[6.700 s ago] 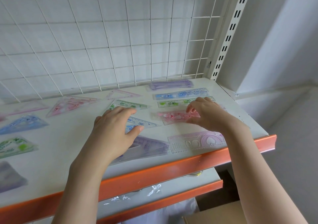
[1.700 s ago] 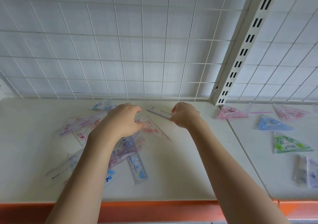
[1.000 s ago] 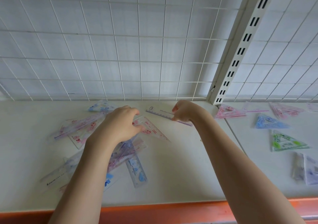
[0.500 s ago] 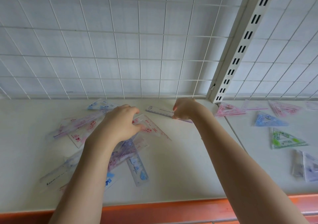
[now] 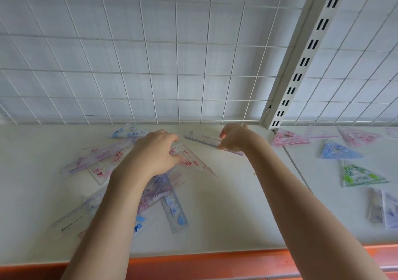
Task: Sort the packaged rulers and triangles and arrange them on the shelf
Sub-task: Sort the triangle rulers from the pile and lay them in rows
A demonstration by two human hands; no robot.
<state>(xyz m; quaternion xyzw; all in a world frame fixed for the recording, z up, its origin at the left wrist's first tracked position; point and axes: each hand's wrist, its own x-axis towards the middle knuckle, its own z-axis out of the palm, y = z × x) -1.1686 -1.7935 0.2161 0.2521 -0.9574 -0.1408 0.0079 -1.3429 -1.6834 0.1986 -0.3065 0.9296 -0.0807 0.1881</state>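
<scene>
White shelf (image 5: pixel 226 211) backed by wire grid (image 5: pixel 150 64): right hand (image 5: pixel 234 137) fingers pinch a purple ruler (image 5: pixel 202 140) at the far edge. Left hand (image 5: pixel 155 152) fingers curl onto a red-printed triangle (image 5: pixel 193 161) atop the jumbled pile (image 5: pixel 120 185). Farther right, past the slotted post (image 5: pixel 301 64), sorted triangles (image 5: pixel 340 150) lie well apart.

Shelf (image 5: pixel 226 215): smooth matt off-white board, glossy orange painted front lip. Back grid (image 5: pixel 150 64): thin white-coated wire. Upright (image 5: pixel 301 64): slotted, cream-painted metal. Rulers and triangles (image 5: pixel 176 211): clear tinted plastic in glossy transparent film sleeves, faint sheen
</scene>
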